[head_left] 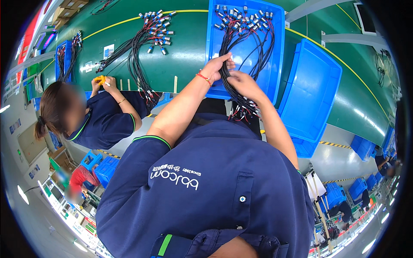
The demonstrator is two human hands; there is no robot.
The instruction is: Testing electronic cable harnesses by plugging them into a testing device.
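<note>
A bundle of black cables (226, 47) with silver connectors (245, 19) at its far end lies over the blue tray (278, 47). Its near end, with red and black leads and small white plugs (247, 104), hangs over the tray's near edge. My left hand (217, 68), a red cord around its wrist, is wrapped round the bundle from the left. Against the bundle's right side, slightly nearer, is my right hand (247, 86). Its fingertips are smeared and partly hidden among the cables, so their grip is unclear. More loose cables (263, 56) curve to the right in the tray.
An empty blue tray (310, 86) sits tilted on the right, overlapping another below it. More cable bundles (137, 47) lie left on the green table (189, 36). A person (105, 109) at the left holds a yellow tool (100, 80). Metal frame arms (312, 9) reach over the table's far side.
</note>
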